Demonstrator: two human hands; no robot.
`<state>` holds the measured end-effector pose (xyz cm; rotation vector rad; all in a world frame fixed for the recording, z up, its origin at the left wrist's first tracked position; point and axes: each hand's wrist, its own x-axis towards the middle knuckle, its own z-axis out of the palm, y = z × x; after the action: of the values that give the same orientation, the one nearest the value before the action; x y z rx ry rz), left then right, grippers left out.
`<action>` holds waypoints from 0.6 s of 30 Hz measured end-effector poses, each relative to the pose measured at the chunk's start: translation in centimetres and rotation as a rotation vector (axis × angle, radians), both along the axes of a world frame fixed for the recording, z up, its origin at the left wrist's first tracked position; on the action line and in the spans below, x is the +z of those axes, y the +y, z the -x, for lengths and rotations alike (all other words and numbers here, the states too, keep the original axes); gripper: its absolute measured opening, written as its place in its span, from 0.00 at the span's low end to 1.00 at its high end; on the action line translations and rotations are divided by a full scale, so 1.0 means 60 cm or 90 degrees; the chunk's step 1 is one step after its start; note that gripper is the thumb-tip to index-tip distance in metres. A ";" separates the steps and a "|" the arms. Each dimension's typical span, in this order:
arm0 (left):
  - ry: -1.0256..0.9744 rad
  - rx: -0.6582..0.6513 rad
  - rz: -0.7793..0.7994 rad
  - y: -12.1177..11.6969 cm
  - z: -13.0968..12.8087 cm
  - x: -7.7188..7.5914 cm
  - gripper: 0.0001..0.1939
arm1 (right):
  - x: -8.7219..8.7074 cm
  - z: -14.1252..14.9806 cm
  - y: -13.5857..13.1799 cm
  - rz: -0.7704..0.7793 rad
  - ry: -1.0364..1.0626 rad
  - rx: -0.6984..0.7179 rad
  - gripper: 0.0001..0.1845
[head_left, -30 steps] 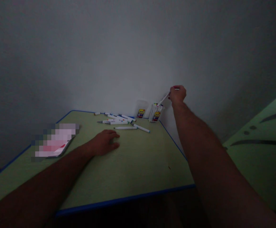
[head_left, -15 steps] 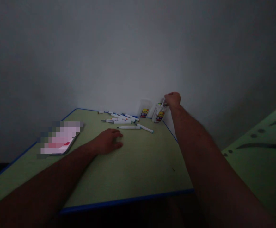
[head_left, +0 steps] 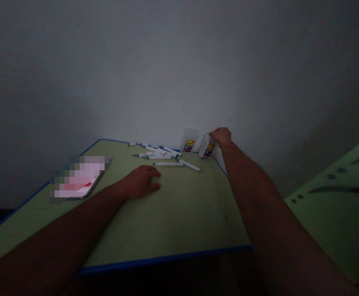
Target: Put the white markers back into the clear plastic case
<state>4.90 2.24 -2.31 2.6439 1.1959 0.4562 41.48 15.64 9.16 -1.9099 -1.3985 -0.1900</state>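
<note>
My right hand [head_left: 223,136] is at the top of a clear plastic case [head_left: 207,148] with a yellow and red label, at the table's far right corner. Its fingers are pinched on the end of a white marker that is mostly down inside the case; the fingers hide the marker's top. Other white markers stand in the same case. Palm down, my left hand [head_left: 142,182] rests on the table with fingers apart, holding nothing. Just beyond it lie several loose white markers [head_left: 168,164], some uncapped with dark tips showing.
A second clear case [head_left: 189,142] stands against the wall, left of the filled one. A phone with a blurred screen [head_left: 83,179] lies on the left of the green table [head_left: 179,230], which has a blue edge. A green patterned panel [head_left: 346,205] rises at the right.
My right hand has moved down and slightly left, and the marker it held above the case has gone down into it. My left hand stays in place.
</note>
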 end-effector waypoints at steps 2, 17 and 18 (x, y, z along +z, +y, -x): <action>-0.002 -0.002 -0.001 0.001 0.000 -0.001 0.28 | 0.000 0.000 -0.003 0.029 -0.026 -0.014 0.08; 0.029 -0.001 0.001 -0.002 0.000 0.002 0.29 | 0.008 0.007 -0.011 0.109 -0.092 -0.026 0.14; 0.030 0.002 0.003 -0.002 0.000 0.002 0.29 | 0.008 0.006 -0.011 0.104 -0.093 -0.017 0.15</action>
<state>4.90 2.11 -2.17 2.6632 1.2126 0.3928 41.09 14.99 9.65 -2.0851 -1.5252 -0.2381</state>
